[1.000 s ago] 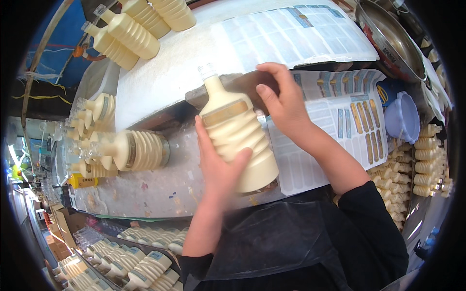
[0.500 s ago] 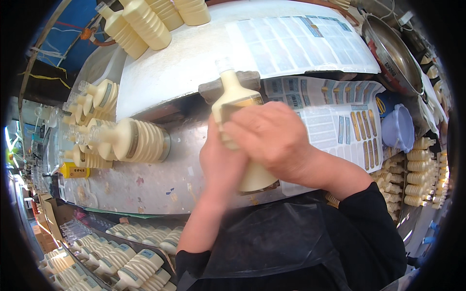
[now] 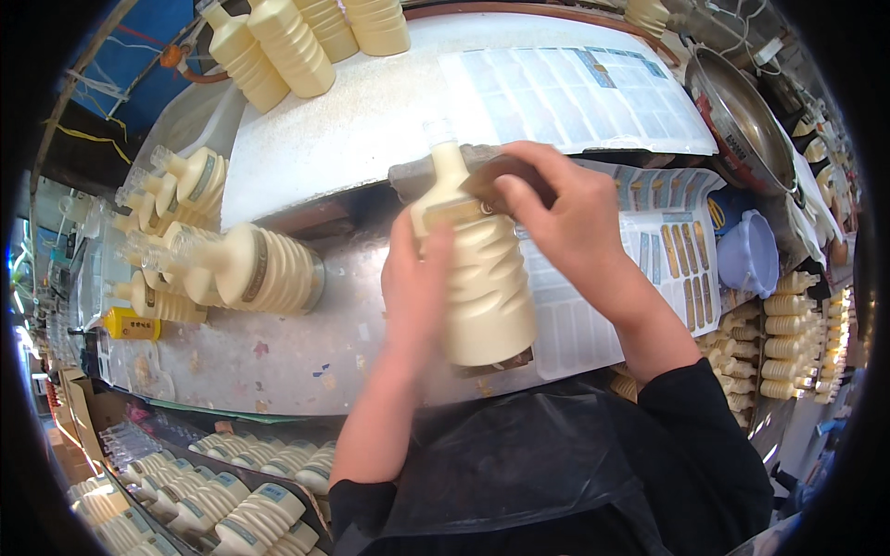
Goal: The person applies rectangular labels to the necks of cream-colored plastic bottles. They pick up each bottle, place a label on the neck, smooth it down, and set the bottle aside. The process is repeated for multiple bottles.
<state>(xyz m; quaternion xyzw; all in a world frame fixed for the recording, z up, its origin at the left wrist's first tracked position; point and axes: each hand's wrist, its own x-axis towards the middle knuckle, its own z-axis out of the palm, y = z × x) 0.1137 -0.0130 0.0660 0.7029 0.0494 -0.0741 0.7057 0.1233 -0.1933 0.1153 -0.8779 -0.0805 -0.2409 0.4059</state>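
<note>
A cream-coloured ribbed bottle (image 3: 487, 296) lies on the bench, its clear threaded neck pointing away from me over a grey block (image 3: 417, 176). Across its shoulder runs a narrow gold-brown label (image 3: 456, 213). My left hand (image 3: 413, 283), partly blurred, is closed around the bottle's left side, thumb by the label. In my right hand (image 3: 570, 218) a thin, curved brown scraper-like piece (image 3: 505, 176) is pinched between thumb and fingers; its edge is at the label's right end. Its exact kind is unclear.
Label sheets (image 3: 677, 269) lie to the right, beside a lilac bucket (image 3: 749, 252) and a metal basin (image 3: 742, 111). Labelled bottles (image 3: 269, 269) stand at left; others (image 3: 287, 46) stand on the raised white board (image 3: 371, 111). More bottles (image 3: 264, 514) fill a crate at lower left.
My right hand has moved up and right off the middle of the bottle, uncovering its ribbed front and label. My left hand stays at the bottle's left side.
</note>
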